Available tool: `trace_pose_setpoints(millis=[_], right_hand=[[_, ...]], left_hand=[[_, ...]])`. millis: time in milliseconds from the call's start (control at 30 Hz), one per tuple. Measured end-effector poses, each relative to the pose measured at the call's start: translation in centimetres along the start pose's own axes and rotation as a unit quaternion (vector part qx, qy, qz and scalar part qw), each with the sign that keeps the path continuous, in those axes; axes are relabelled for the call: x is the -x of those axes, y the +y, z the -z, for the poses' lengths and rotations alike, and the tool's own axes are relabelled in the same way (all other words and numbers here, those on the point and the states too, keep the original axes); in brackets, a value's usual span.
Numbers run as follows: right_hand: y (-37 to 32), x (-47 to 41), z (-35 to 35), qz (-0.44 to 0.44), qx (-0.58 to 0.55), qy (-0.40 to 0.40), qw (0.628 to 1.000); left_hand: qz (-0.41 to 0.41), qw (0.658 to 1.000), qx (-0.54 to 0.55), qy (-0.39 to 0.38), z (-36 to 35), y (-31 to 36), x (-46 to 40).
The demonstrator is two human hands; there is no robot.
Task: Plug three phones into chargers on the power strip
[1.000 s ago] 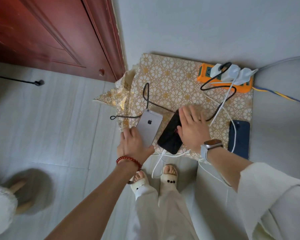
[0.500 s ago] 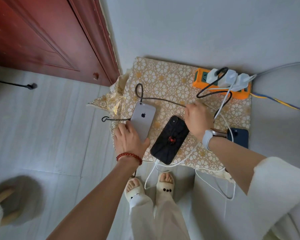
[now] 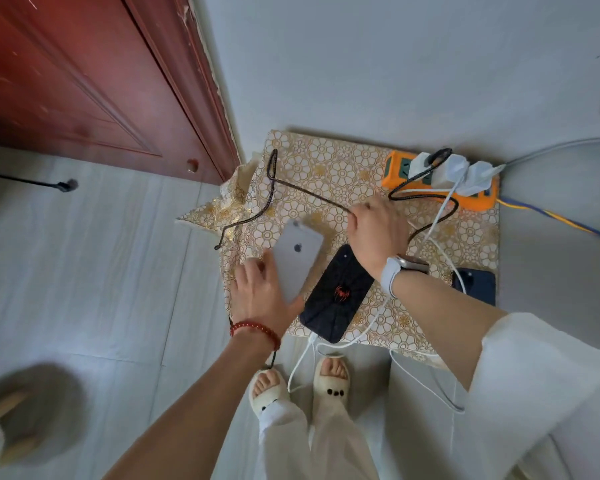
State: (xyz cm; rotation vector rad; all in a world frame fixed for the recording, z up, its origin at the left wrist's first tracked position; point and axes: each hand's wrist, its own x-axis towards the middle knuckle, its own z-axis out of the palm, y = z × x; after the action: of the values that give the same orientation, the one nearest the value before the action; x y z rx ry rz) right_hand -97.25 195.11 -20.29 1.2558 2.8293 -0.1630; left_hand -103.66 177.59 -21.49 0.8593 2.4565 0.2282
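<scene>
While the left hand (image 3: 262, 292) lies flat with open fingers on the silver phone (image 3: 297, 259) on the patterned cloth (image 3: 329, 168), the right hand (image 3: 378, 233) pinches the black cable (image 3: 312, 194) near the orange power strip (image 3: 395, 168).

Red wooden door (image 3: 84, 81) beside gold floral cloth (image 3: 329, 171)

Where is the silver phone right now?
In the head view, the silver phone lies back-up on the patterned mat, under the left hand, beside the black phone.
</scene>
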Motion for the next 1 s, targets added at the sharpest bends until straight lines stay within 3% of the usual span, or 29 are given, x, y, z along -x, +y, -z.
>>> trace_pose_setpoints(millis=[67,233,333,567,767,1000], right_hand=[[0.3,0.6,-0.5,0.056,0.076,-0.027,0.995],[-0.2,2.5,-0.1,0.118,0.029,-0.15,0.981],[-0.3,3.4,-0.2,0.107,0.029,-0.194,0.975],[-0.6,6.3,-0.2,0.108,0.019,-0.137,0.984],[0.2,11.6,-2.2,0.172,0.066,-0.242,0.953],[0.6,10.0,-0.4,0.195,0.084,-0.29,0.933]], left_hand=[[0.003,1.0,-0.016,-0.025,-0.8,0.2,0.6],[0.065,0.998,0.004,-0.011,-1.1,0.9,-0.1],[0.073,0.997,-0.012,-0.009,-1.2,1.0,-0.4],[0.043,0.999,-0.03,-0.003,-1.4,1.1,1.0],[0.006,0.999,-0.039,-0.035,-1.9,0.1,2.1],[-0.015,0.994,-0.076,-0.075,-0.3,0.1,1.8]])
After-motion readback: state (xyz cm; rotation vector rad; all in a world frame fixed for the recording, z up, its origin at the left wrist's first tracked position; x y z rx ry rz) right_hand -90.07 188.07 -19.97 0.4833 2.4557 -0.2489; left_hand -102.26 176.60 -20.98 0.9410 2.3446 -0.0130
